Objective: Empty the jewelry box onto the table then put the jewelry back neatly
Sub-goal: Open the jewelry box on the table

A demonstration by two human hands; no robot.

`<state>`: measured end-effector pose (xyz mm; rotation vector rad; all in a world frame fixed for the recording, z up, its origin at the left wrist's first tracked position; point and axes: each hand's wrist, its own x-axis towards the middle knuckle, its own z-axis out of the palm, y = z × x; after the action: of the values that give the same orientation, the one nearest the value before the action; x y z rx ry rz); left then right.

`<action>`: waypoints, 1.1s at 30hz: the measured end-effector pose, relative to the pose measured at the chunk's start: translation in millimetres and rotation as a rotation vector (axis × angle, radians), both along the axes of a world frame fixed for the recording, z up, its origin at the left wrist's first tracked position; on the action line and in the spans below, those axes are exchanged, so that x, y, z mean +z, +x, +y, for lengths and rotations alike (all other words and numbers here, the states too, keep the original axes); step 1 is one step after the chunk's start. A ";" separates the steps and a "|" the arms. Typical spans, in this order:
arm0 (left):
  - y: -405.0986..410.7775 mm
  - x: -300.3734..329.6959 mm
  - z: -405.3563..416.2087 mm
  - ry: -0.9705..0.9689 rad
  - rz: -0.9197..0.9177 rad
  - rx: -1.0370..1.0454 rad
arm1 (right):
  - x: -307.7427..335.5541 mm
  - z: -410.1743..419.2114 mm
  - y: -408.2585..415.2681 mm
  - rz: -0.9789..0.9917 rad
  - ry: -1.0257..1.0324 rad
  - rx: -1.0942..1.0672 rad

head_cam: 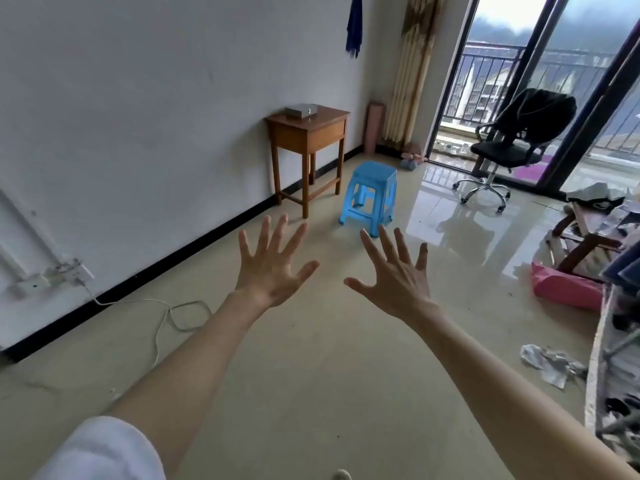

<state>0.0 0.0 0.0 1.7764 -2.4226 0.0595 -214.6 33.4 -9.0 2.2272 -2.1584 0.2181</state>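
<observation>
Ahead, the left hand (pixel 273 268) spreads wide, holding nothing; the jewelry box (pixel 301 111) sits on the wooden table (pixel 329 133), well beyond and slightly nearer this hand; the right hand (pixel 398 278) is equally splayed and unladen.

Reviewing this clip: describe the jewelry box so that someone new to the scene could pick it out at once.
Find the white wall on the left and the small wooden table standing against it, beside a blue plastic stool. The jewelry box is the flat grey box at the table's back left corner, the only thing visible on its top.
</observation>
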 end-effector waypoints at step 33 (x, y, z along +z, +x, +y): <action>-138.6 -48.8 -548.3 0.069 -0.056 0.032 | -52.3 -559.2 -131.5 0.006 0.074 0.104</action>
<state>-138.6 -548.3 -48.8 1.8678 -2.4636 0.0296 -346.2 -525.8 -61.3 2.3796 -2.0831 0.1363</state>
